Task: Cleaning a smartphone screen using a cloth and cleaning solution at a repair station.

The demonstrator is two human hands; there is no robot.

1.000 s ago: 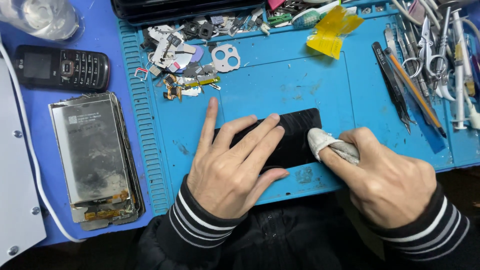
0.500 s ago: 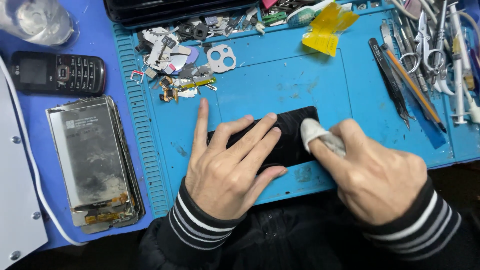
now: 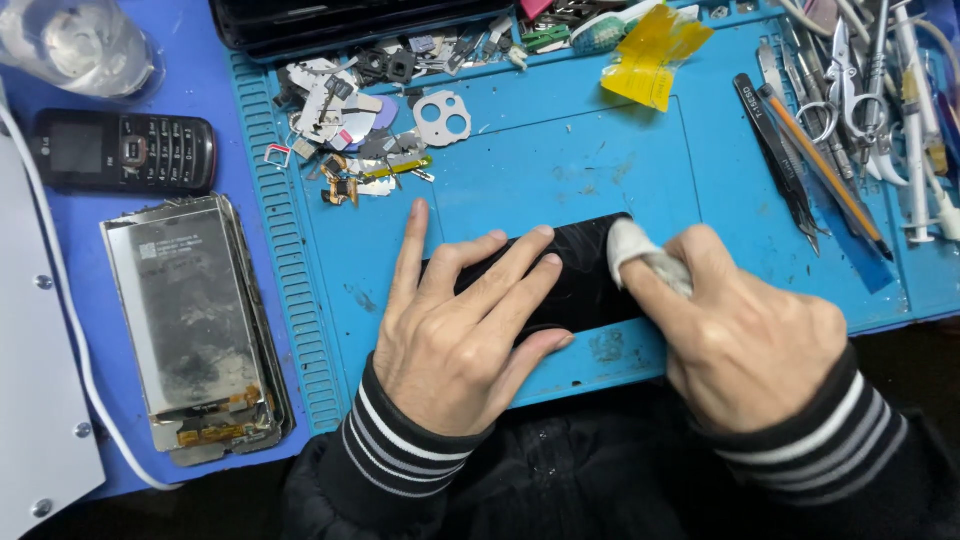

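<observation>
black phone panel point(image 3: 585, 275) flat, white cloth point(image 3: 640, 255) atop

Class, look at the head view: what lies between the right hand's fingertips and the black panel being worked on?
In the head view, a small white cloth sits between the right hand and the black panel.

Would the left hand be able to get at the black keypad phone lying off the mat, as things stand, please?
Probably yes: the left hand lies flat on the black panel, holding nothing, and the keypad phone lies uncovered on the blue table, with only the mat's ridged edge between.
</observation>
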